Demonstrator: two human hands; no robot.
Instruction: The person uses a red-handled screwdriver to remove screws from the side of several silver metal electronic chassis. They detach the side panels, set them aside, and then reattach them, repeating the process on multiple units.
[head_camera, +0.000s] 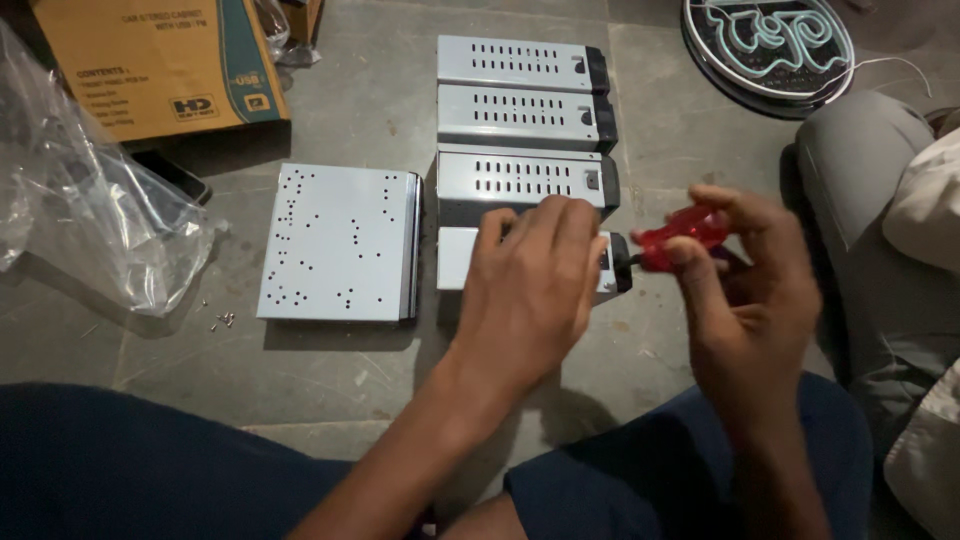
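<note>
Grey stone floor (380, 100) is under everything, and I sit on it with my knees in dark blue cloth at the lower edge. Just before me lies the nearest metal case (457, 258), the last in a row of four slotted cases, with its long axis running left to right. My left hand (530, 290) lies flat on top of this case, fingers spread and pressing, not closed around it. The black end of the case points to the right, toward my right hand (745, 285), which is the nearer one to that end. This hand is closed around a red screwdriver (680, 235), and its dark tip meets the case end from the right side. To the left, apart from the row, lies a flat metal cover (335, 242) with small holes, and some loose screws (222, 321) are near its corner.
</note>
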